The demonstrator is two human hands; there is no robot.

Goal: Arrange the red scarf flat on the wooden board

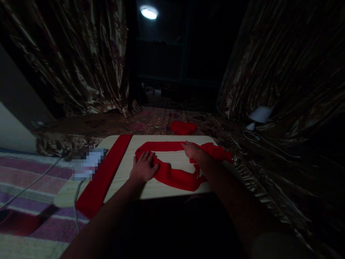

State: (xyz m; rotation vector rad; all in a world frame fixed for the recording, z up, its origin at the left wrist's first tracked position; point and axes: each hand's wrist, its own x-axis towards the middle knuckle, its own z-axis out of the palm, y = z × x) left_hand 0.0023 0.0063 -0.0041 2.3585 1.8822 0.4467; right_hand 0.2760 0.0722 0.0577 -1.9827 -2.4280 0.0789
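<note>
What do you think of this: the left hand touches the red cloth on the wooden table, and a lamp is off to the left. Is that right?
Not quite: the head view shows the lamp off to the right. The left hand does touch the red cloth on the wooden table.

We cannot read the pixelated item [88,164] at left; our right forearm [223,183] hides some red cloth [175,178]; the left edge crops a near red object [23,223].
</note>
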